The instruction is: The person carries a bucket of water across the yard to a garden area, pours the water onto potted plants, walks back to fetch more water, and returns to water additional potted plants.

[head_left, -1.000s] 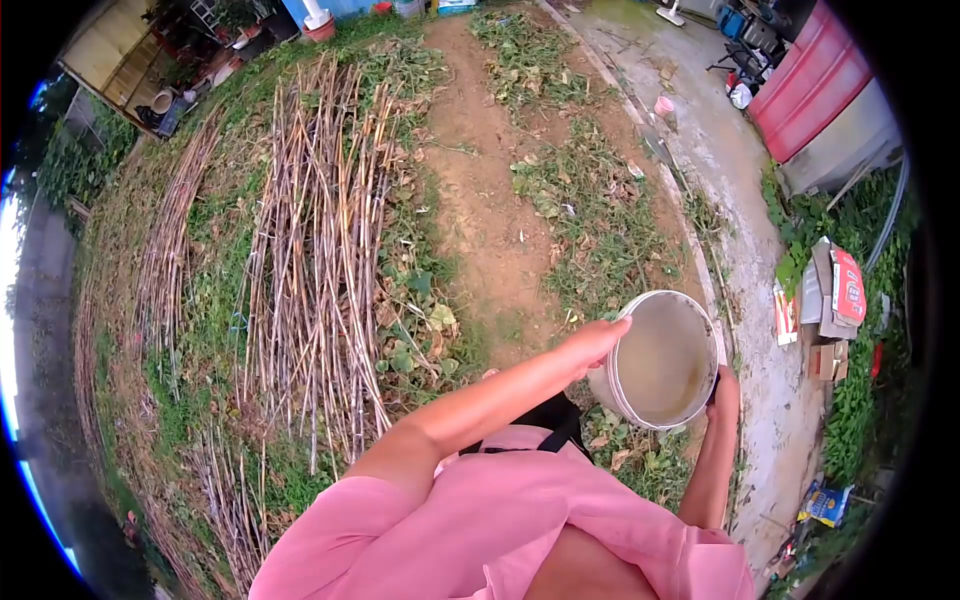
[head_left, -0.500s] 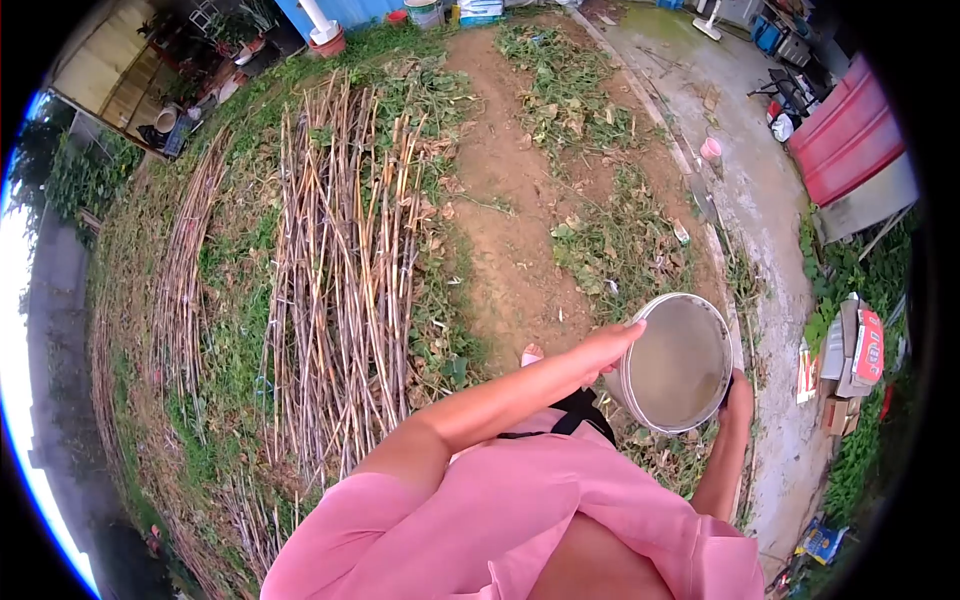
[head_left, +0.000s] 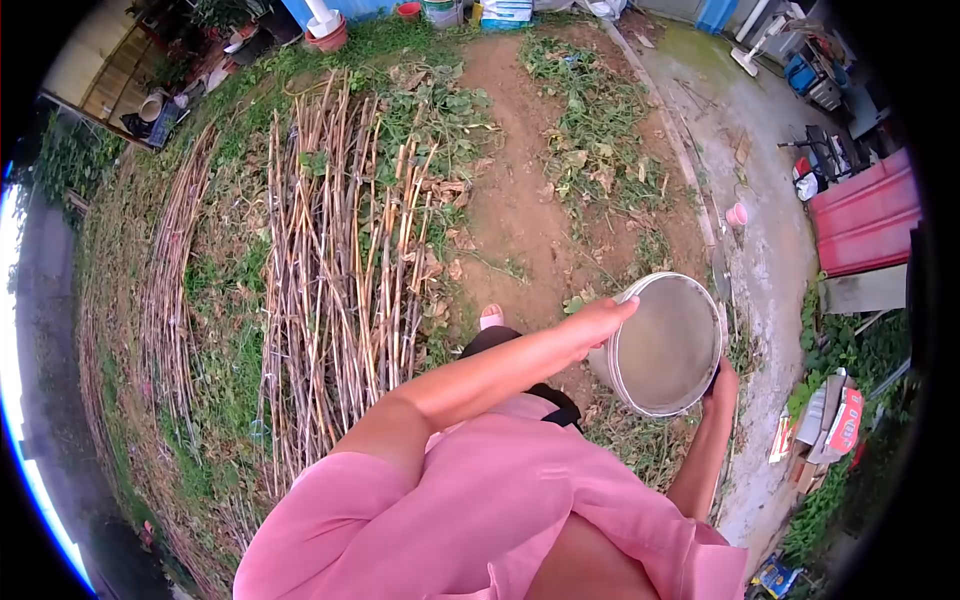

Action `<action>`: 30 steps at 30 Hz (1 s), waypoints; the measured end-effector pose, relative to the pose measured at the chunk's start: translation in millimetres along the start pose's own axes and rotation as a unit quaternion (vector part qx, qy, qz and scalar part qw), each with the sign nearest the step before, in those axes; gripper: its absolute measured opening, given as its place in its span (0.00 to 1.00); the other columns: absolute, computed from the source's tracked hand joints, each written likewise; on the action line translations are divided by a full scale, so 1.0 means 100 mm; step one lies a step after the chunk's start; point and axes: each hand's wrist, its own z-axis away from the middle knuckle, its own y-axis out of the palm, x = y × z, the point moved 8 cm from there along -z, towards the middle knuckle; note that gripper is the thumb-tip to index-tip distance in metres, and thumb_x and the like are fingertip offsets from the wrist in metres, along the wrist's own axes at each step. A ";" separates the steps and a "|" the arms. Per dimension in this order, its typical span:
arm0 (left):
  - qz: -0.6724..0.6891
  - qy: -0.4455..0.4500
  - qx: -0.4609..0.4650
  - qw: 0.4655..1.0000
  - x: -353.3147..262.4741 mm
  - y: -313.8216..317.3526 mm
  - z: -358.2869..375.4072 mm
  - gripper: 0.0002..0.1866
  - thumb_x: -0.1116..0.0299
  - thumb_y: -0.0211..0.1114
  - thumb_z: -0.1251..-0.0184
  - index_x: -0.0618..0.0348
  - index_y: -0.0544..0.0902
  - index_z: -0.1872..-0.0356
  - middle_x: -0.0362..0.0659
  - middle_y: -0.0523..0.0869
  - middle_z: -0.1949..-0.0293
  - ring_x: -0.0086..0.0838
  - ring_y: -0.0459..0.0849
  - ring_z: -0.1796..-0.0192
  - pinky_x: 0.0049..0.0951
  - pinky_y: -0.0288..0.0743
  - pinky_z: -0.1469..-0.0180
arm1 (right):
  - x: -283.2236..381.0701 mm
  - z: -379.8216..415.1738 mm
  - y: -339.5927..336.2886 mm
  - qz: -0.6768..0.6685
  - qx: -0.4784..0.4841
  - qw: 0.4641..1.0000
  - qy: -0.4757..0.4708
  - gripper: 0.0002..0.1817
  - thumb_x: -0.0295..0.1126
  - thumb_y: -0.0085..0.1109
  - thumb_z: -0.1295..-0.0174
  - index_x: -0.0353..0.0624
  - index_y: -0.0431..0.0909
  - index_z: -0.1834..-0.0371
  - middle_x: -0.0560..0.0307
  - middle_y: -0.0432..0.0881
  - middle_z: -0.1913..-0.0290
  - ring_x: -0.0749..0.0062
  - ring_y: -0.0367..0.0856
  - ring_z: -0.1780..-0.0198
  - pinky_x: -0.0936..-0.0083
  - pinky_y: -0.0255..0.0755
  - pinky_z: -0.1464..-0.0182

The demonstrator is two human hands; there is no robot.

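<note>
A round white bucket (head_left: 612,368) with murky liquid inside is held up in front of me, to the right of my body. My left hand (head_left: 606,322) grips its rim on the left side, with the thumb over the edge. At the bucket's lower right side, my right hand (head_left: 722,388) is closed around the edge, its fingers partly hidden by the bucket. Beneath it lie soil and cut green vines (head_left: 640,445). My foot in a pink sandal (head_left: 491,316) shows on the dirt path.
Long dry stalks (head_left: 340,260) lie piled on the left. A dirt path (head_left: 515,170) runs ahead. On the right are a concrete strip (head_left: 755,270), a small pink bucket (head_left: 737,214), flattened cardboard (head_left: 843,420) and a red metal sheet (head_left: 865,215).
The bucket and both hands have shifted slightly left and up in view. The sandalled foot shows more fully, and the ground has shifted in view.
</note>
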 end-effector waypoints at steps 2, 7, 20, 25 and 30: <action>0.008 -0.029 -0.028 0.999 -0.31 -0.35 -0.08 0.21 0.42 0.43 0.36 0.48 0.74 0.64 0.31 0.72 0.75 0.17 0.63 0.73 0.23 0.58 0.69 | 0.12 -0.25 0.34 -0.006 -0.001 1.000 0.028 0.15 0.33 0.44 0.42 0.31 0.74 0.63 0.50 0.79 0.65 0.66 0.78 0.64 0.72 0.71 0.62; 0.021 -0.037 -0.017 0.999 -1.07 -1.27 -0.68 0.22 0.42 0.43 0.36 0.47 0.75 0.61 0.30 0.75 0.73 0.16 0.66 0.72 0.23 0.59 0.67 | 0.65 -0.94 1.44 0.047 -0.007 0.999 0.005 0.14 0.34 0.46 0.43 0.31 0.75 0.65 0.52 0.79 0.66 0.69 0.77 0.67 0.75 0.70 0.64; 0.049 -0.029 -0.006 0.998 -3.44 -4.08 -2.19 0.27 0.39 0.44 0.38 0.51 0.72 0.53 0.34 0.75 0.64 0.20 0.68 0.66 0.29 0.63 0.58 | 1.89 -2.84 5.00 0.086 0.043 0.995 0.009 0.15 0.33 0.44 0.43 0.32 0.76 0.66 0.51 0.78 0.65 0.67 0.76 0.65 0.73 0.70 0.62; 0.079 -0.023 -0.056 0.995 -4.50 -5.23 -2.52 0.26 0.39 0.42 0.37 0.48 0.74 0.54 0.32 0.78 0.65 0.18 0.70 0.65 0.27 0.63 0.58 | 2.55 -3.66 6.59 0.092 0.049 0.995 0.000 0.14 0.32 0.46 0.45 0.31 0.76 0.67 0.52 0.78 0.68 0.69 0.75 0.67 0.75 0.69 0.65; 0.082 0.008 -0.077 0.994 -5.46 -6.56 -2.92 0.25 0.39 0.42 0.38 0.47 0.74 0.55 0.31 0.77 0.66 0.17 0.69 0.67 0.25 0.62 0.60 | 2.95 -4.34 8.18 0.141 0.099 0.985 -0.006 0.15 0.33 0.44 0.43 0.32 0.74 0.63 0.52 0.78 0.65 0.66 0.76 0.63 0.73 0.70 0.60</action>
